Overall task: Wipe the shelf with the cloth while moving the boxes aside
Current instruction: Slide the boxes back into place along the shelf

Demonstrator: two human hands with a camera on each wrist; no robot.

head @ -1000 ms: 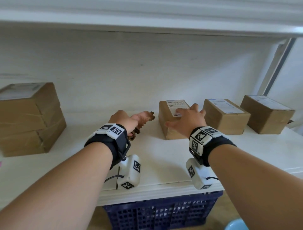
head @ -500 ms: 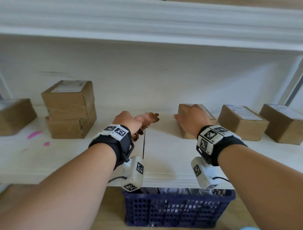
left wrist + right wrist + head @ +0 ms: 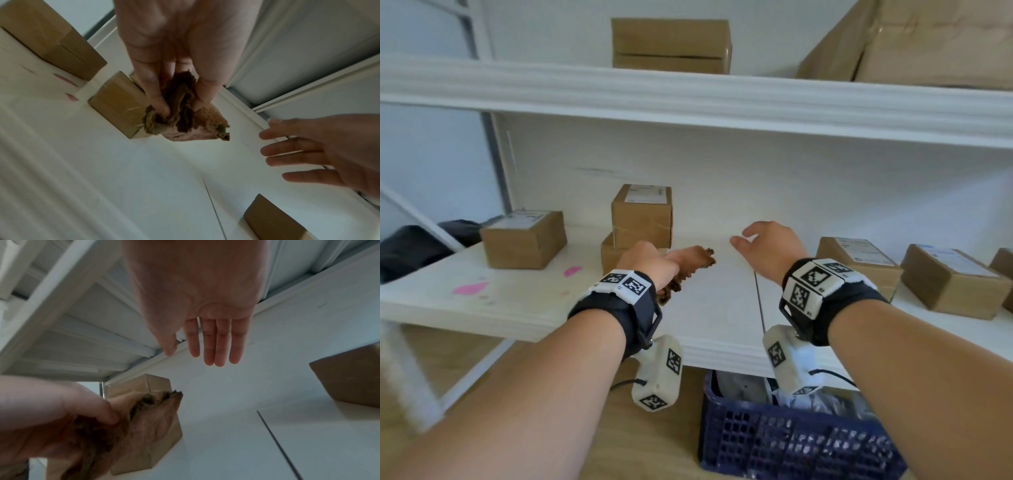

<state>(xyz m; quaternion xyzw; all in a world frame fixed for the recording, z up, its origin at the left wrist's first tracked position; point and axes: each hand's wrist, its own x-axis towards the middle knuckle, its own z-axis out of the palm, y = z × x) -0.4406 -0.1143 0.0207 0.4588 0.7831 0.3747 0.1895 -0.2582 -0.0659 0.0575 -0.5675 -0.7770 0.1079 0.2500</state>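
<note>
My left hand (image 3: 654, 263) grips a bunched brown cloth (image 3: 690, 265) just above the white shelf (image 3: 709, 308), in front of two stacked cardboard boxes (image 3: 642, 216). The left wrist view shows my thumb and fingers pinching the cloth (image 3: 180, 110). My right hand (image 3: 767, 248) is open with straight fingers (image 3: 213, 340) over the bare middle of the shelf and holds nothing. A labelled box (image 3: 859, 262) sits just right of it, apart from the fingers. Another box (image 3: 524, 238) stands at the far left.
More boxes (image 3: 952, 281) line the shelf's right end. Pink stains (image 3: 470, 287) mark the left part of the board. An upper shelf (image 3: 688, 99) carries boxes (image 3: 671, 44). A blue crate (image 3: 791, 438) sits on the floor below the front edge.
My right hand pushed the labelled box rightward towards the others, let go, and moved left over the bare shelf. The left hand kept its grip on the cloth. The head view tilted up.
</note>
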